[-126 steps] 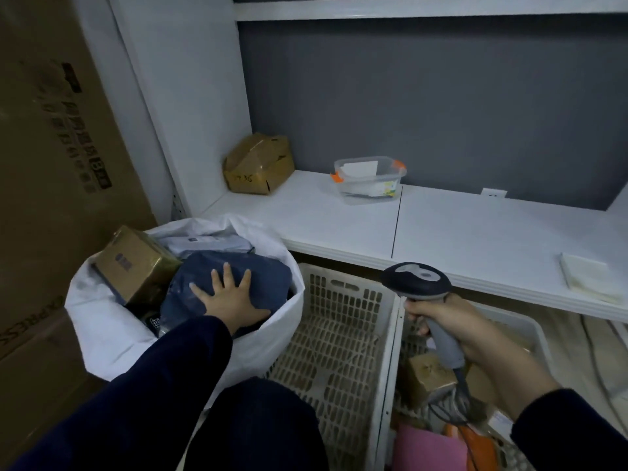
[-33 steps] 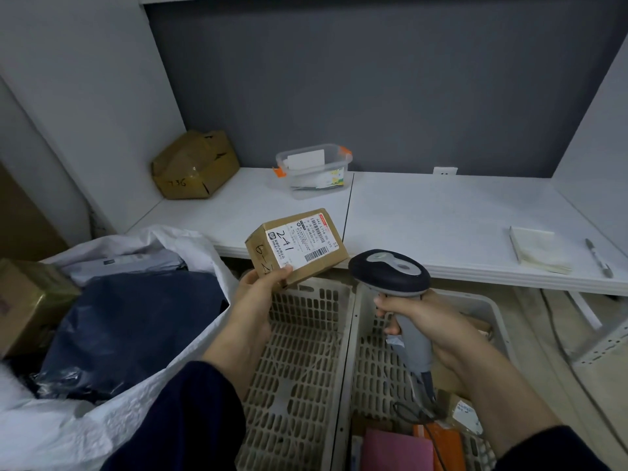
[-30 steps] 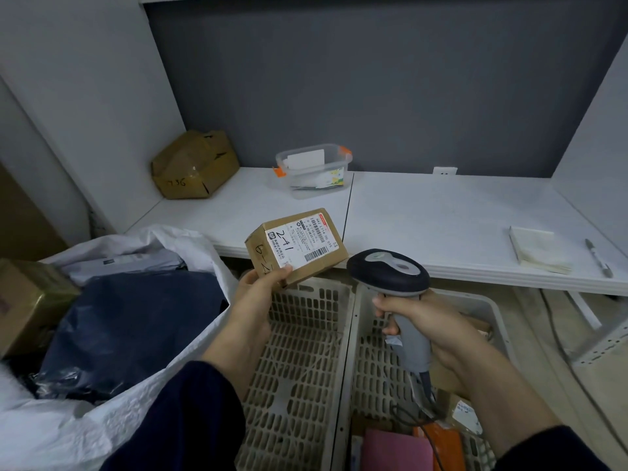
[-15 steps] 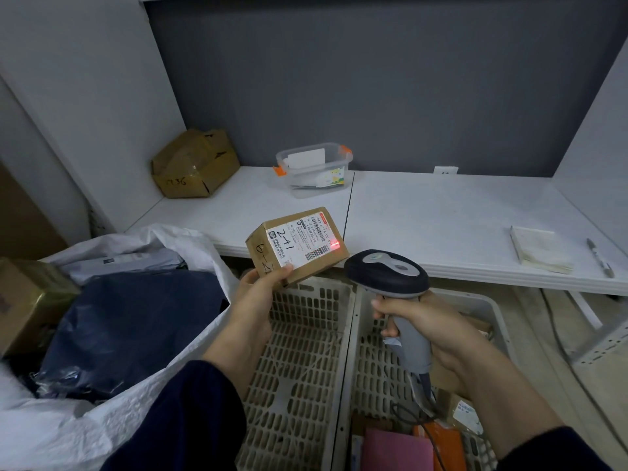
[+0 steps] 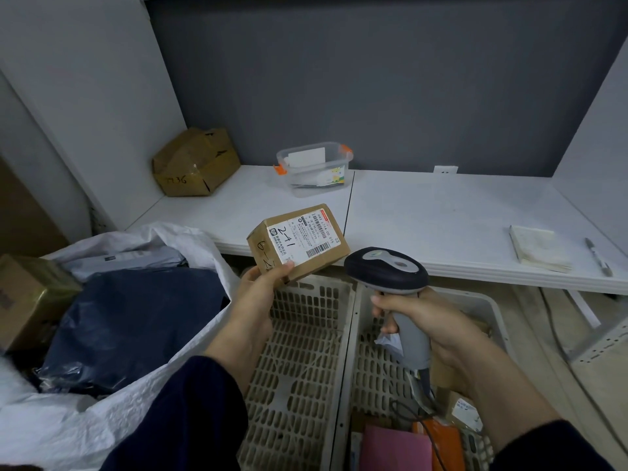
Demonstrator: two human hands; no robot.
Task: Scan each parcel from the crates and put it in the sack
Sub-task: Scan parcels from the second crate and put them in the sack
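Note:
My left hand point(image 5: 258, 297) grips a small brown cardboard parcel point(image 5: 299, 244) from below, its white label with barcode tilted up. Just right of it, my right hand point(image 5: 424, 321) holds a grey and dark blue barcode scanner point(image 5: 385, 271) by its handle, the head pointing at the parcel. The white sack point(image 5: 112, 413) lies open at the left and holds a dark blue bag point(image 5: 132, 321), a brown box point(image 5: 30, 297) and a grey mailer point(image 5: 125, 261). Two beige slotted crates sit below: the left crate point(image 5: 299, 368) looks bare, the right crate point(image 5: 475, 304) holds a pink parcel point(image 5: 390, 450), an orange parcel point(image 5: 445, 443) and small boxes.
A white shelf point(image 5: 441, 226) runs behind the crates. On it stand a crumpled brown box point(image 5: 195, 163), a transparent tub with orange clips point(image 5: 314, 168), a notepad point(image 5: 538, 248) and a pen point(image 5: 598, 256). A large carton stands at the far left.
Half a second ago a red scan spot lit the label's right edge; it is gone now. Over four seconds my left hand went from pressing the blue bag in the sack to holding the parcel.

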